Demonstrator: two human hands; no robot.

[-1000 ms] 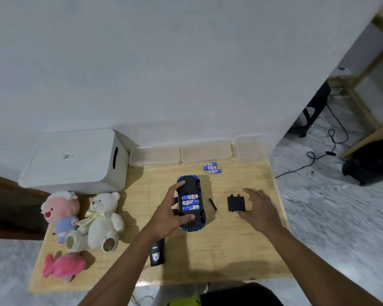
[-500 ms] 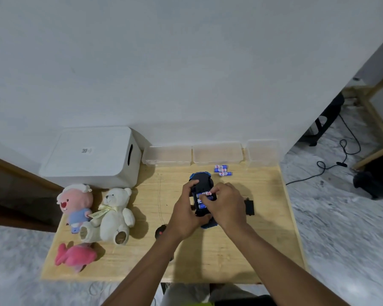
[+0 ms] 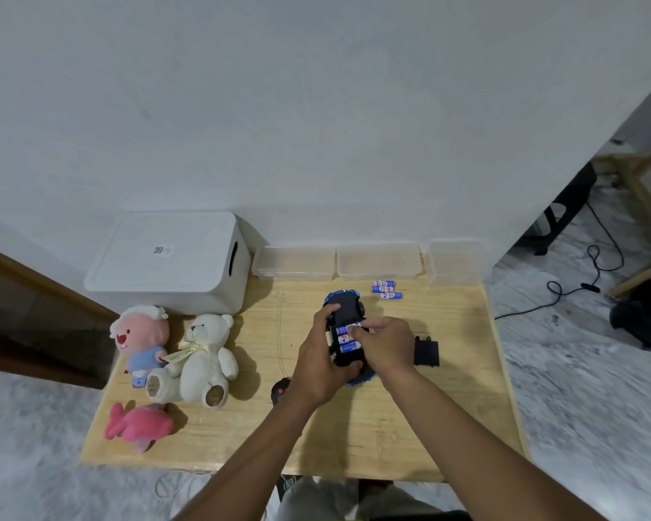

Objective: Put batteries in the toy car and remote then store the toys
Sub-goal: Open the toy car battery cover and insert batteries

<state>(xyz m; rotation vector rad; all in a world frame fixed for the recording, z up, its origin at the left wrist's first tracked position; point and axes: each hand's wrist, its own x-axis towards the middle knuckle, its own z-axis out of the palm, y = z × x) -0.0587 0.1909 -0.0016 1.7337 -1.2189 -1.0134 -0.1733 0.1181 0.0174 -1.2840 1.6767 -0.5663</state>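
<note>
The blue toy car [image 3: 344, 306] lies upside down in the middle of the wooden table [image 3: 391, 426], its battery bay open with blue batteries [image 3: 348, 347] inside. My left hand [image 3: 316, 364] grips the car from the left side. My right hand [image 3: 386, 345] reaches over the bay from the right, and its thumb and forefinger pinch the top battery there. The black battery cover [image 3: 426, 351] lies just right of my right hand. Three loose batteries [image 3: 387, 289] lie beyond the car. The black remote [image 3: 280, 391] peeks out under my left wrist.
A white lidded storage box [image 3: 170, 261] stands at the back left. Three clear plastic containers [image 3: 378, 261] line the wall. A pink-faced plush [image 3: 140, 340], a white teddy bear [image 3: 203, 355] and a pink plush [image 3: 138, 426] lie at the table's left end.
My right hand left the battery cover and came over the car's battery bay, where it now pinches the top battery. My left hand keeps its grip on the car.
</note>
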